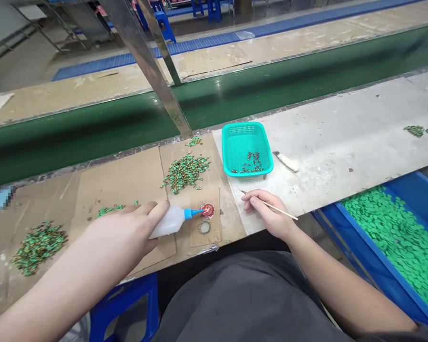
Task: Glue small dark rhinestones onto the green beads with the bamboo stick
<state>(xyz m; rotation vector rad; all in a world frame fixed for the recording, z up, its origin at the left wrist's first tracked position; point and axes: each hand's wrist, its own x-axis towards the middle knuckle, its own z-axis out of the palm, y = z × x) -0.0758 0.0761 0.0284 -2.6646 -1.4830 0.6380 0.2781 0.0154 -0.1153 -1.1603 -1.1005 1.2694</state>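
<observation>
My left hand [128, 228] is closed round a small white squeeze bottle [169, 222] with a blue nozzle, tipped on its side. The nozzle tip rests in a red bottle cap [208, 210] on a cardboard pad. Just below it lies a second, upturned bottle cap [204, 227]. My right hand [267, 213] rests on the bench edge and pinches a thin wooden stick [278, 210], whose dark tip points left toward the cardboard. A pile of small green and gold parts [186, 172] lies beyond the caps.
A teal plastic basket [261, 142] holding a few of the parts stands behind my right hand, a white-handled tool [286, 162] beside it. More green piles lie at the left [39, 244] and far right [416, 130]. A blue bin [395, 232] of green discs sits low right. A green conveyor belt [92, 128] runs behind.
</observation>
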